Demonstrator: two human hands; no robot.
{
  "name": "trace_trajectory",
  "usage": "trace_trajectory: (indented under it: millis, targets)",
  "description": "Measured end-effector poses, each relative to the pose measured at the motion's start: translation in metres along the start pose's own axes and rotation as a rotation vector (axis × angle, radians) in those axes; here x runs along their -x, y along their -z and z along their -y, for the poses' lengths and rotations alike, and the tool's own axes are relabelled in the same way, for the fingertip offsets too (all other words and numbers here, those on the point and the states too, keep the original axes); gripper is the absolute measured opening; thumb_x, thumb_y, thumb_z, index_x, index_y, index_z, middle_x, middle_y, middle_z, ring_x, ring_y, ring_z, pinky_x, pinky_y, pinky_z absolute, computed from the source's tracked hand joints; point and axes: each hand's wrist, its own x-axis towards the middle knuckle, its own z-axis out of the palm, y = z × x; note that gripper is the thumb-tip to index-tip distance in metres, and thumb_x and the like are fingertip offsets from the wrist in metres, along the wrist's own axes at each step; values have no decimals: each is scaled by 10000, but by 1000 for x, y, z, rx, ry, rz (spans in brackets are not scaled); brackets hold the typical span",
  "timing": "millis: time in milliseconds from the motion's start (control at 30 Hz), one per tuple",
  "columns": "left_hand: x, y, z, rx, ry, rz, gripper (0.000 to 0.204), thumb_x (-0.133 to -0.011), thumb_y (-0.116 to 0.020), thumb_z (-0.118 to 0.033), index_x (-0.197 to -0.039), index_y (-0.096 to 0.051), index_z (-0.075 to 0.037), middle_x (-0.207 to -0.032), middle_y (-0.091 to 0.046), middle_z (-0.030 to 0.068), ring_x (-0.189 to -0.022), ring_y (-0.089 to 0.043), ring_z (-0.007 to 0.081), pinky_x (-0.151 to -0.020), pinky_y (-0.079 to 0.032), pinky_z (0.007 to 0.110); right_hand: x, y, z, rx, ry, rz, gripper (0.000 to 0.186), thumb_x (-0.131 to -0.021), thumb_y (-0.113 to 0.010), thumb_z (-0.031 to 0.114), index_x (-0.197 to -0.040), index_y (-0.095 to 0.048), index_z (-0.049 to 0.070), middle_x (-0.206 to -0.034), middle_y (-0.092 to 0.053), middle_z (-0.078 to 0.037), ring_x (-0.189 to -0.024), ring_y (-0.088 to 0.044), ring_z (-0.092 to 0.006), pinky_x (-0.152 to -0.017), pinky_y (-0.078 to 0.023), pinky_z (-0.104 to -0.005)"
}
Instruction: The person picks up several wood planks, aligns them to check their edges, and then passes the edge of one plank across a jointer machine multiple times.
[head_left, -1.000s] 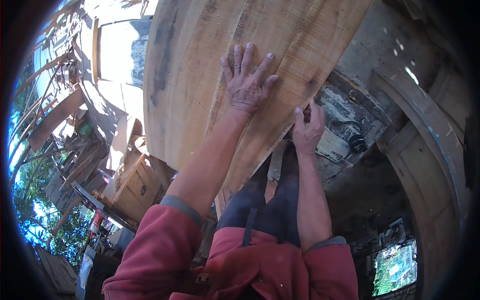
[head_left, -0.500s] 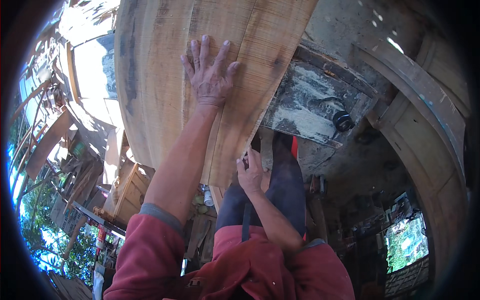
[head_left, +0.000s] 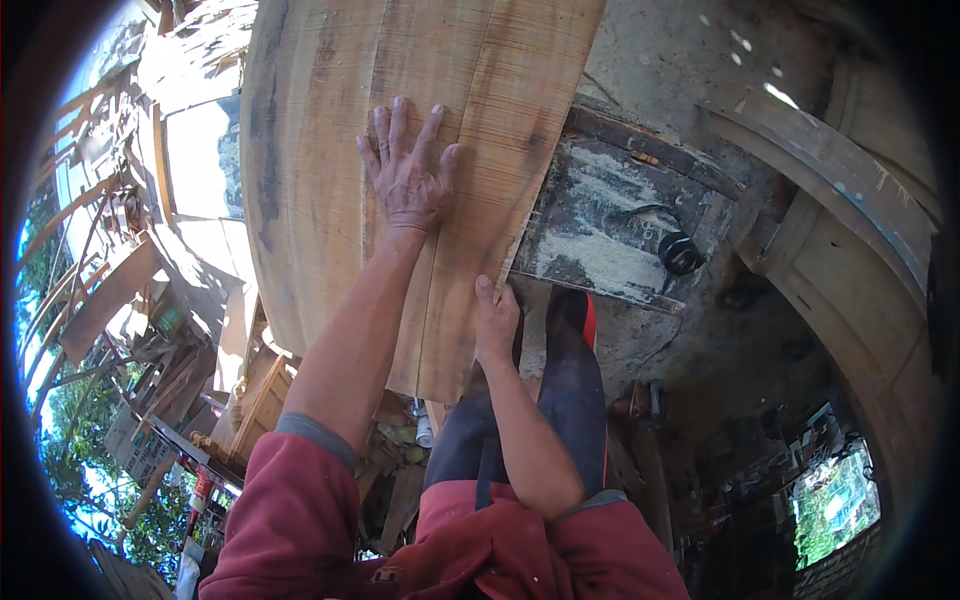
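Observation:
A large wooden panel (head_left: 330,130) with several lengthwise plank seams stretches away in front of me. My left hand (head_left: 408,185) lies flat on its top with fingers spread. At the panel's near right edge, my right hand (head_left: 495,318) grips the rim, thumb on top and the other fingers out of sight below.
Right of the panel is a dark, low work surface (head_left: 600,215) strewn with pale dust, holding a coiled black cord or strap (head_left: 680,253). A curved wooden frame (head_left: 830,270) stands at far right. Scrap boards (head_left: 115,300) crowd the left, beside a wooden crate (head_left: 262,405).
My right hand has moved up slightly along the panel's edge, its thumb now pressed on top. The left hand stays flat on the wood while the whole view has shifted a little.

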Motion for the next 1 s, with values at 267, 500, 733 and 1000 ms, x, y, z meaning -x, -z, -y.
trace_trajectory:
  millis: [267, 500, 733, 1000]
  targets:
    - [-1, 14, 11, 293, 63, 42, 657, -978, -492, -578, -1494, -462, -173, -1617, -318, 123, -1537, -168, 328, -1238, -30, 555, 23, 40, 42, 181, 177, -183, 484, -1016, -572, 407, -849, -621, -45, -743, -618, -187, -702, -578, -316, -684, -447, -429]
    - [-11, 69, -47, 1289, 355, 55, 582, -979, -602, -449, -1406, -514, -63, -1418, -526, 198, -1311, -500, 385, -1098, -388, 464, 31, 124, 99, 480, 331, -346, 568, -983, -596, 495, -835, -627, -52, -715, -556, -156, -694, -494, -261, -669, -407, -413]
    - [-30, 211, -134, 838, -255, -469, 568, -926, -679, -341, -1409, -506, -96, -1470, -438, 176, -1393, -403, 368, -1166, -309, 521, 56, 129, 194, 525, 518, -224, 604, -964, -625, 525, -792, -585, -52, -718, -520, -92, -698, -446, -212, -662, -393, -385]
    - [31, 275, -47, 762, 459, -795, 814, -964, -578, -560, -1551, -285, -77, -1554, -277, 208, -1458, -293, 359, -1192, -274, 517, 92, 124, 200, 474, 596, 281, 502, -972, -644, 466, -803, -611, -5, -692, -503, -6, -671, -426, -115, -631, -372, -312]
